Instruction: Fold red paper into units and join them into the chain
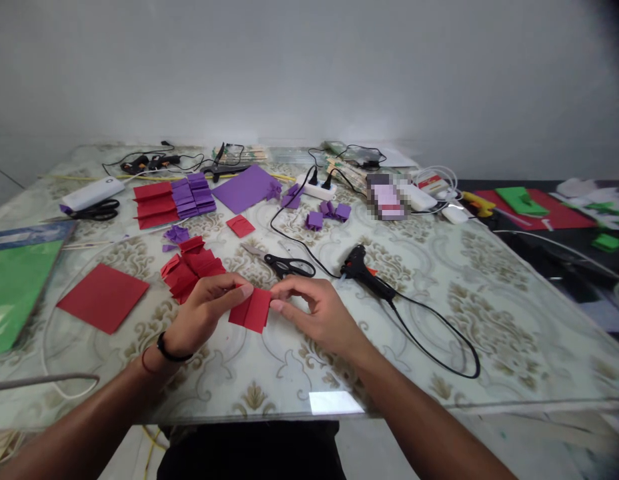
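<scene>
A small folded piece of red paper (250,311) is held between my two hands above the table's near middle. My left hand (209,310) pinches its upper left part, thumb on top. At its right edge, my right hand (314,310) grips it between thumb and fingertips. Just beyond my left hand lies a heap of folded red paper pieces (189,267). A flat stack of red paper squares (104,298) rests to the left. Black-handled scissors (287,265) lie past my right hand, and a black glue gun (367,273) is to their right.
Joined red pieces (155,203) and purple pieces (193,196) lie at the back left, near purple sheets (247,189). A white power strip (317,188) feeds black cords across the table. Green paper in a packet (19,287) sits at the left edge.
</scene>
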{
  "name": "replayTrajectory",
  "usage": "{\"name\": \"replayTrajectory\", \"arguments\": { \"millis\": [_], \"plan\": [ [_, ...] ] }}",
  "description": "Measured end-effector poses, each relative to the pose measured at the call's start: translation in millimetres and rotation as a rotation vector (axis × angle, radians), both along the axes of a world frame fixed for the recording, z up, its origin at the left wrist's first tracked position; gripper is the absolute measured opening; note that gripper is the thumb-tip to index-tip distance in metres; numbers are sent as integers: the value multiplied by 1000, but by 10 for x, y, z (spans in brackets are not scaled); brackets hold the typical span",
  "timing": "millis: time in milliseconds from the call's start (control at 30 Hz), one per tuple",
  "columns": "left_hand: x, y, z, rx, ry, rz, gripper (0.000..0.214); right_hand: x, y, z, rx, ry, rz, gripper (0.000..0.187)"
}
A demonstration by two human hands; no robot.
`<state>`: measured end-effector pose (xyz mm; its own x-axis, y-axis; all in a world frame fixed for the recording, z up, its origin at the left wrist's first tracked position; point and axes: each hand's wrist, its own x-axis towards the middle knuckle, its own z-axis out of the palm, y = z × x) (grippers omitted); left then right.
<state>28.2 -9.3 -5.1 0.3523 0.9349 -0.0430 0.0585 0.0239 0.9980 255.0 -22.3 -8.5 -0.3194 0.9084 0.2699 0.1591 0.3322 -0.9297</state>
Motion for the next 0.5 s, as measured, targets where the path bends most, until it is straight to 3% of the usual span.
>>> {"name": "replayTrajectory", "arguments": {
  "millis": [267,500],
  "plan": [
    [-25,-4,-76,-42,-39,-44,24,6,12,-31,-95,108,54,8],
    [40,-39,51,161,102,-104,18,-10,-6,-28,17,70,20,14]
  ]
}}
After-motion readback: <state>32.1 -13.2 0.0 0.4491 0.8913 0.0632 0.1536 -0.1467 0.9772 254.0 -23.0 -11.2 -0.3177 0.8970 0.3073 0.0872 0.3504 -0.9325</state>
